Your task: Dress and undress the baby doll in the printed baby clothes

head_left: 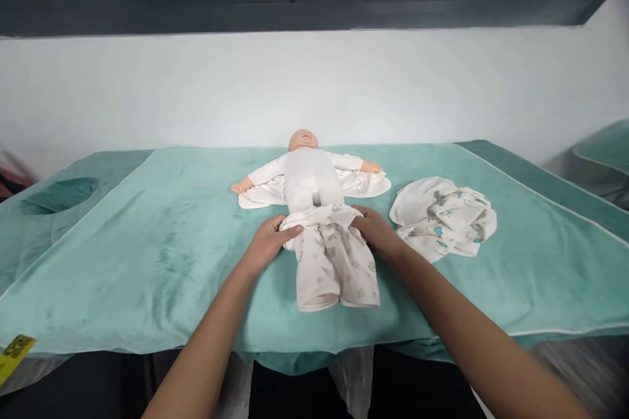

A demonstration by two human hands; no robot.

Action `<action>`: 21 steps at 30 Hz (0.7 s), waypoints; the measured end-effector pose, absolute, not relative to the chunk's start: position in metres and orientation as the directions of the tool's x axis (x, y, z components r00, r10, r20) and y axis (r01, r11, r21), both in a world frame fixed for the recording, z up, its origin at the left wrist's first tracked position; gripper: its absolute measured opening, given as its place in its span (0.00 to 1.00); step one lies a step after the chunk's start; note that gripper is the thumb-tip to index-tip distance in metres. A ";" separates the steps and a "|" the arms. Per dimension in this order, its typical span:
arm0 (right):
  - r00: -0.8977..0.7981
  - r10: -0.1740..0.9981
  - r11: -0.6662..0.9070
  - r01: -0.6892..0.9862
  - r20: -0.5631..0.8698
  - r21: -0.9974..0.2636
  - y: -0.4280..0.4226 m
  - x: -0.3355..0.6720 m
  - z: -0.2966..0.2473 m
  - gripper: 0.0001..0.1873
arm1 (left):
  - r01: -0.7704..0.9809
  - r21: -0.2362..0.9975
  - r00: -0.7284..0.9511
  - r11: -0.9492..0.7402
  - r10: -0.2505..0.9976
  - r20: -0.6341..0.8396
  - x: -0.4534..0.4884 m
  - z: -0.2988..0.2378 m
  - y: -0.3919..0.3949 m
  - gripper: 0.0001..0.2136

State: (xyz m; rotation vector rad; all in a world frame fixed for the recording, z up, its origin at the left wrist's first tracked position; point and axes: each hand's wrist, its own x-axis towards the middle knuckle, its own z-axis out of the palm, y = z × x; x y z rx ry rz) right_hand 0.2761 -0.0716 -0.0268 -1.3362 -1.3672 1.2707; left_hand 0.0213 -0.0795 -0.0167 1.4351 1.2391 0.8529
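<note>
A baby doll (308,173) lies on its back, head toward the wall and arms spread. Small white pants (339,268) with a pale print cover its lower legs, the waistband bunched at the feet end. My left hand (272,239) grips the waistband's left side, thumb on top. On the opposite side my right hand (374,229) holds the waistband, its fingertips partly hidden in the cloth. An opened white garment (260,195) is spread beneath the doll's arms. The doll's feet are hidden by the pants.
A crumpled white garment with teal print (445,219) lies right of the doll. The green sheet (122,255) covers the table, with a round hole (61,195) in the cover at far left. A white wall (196,91) stands behind, under a dark window frame (280,6).
</note>
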 end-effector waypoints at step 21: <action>-0.378 0.913 0.395 0.728 0.153 -0.561 -0.153 0.279 -0.019 0.25 | 0.695 0.589 0.447 -0.411 0.890 0.094 0.030 -0.010 -0.157 0.26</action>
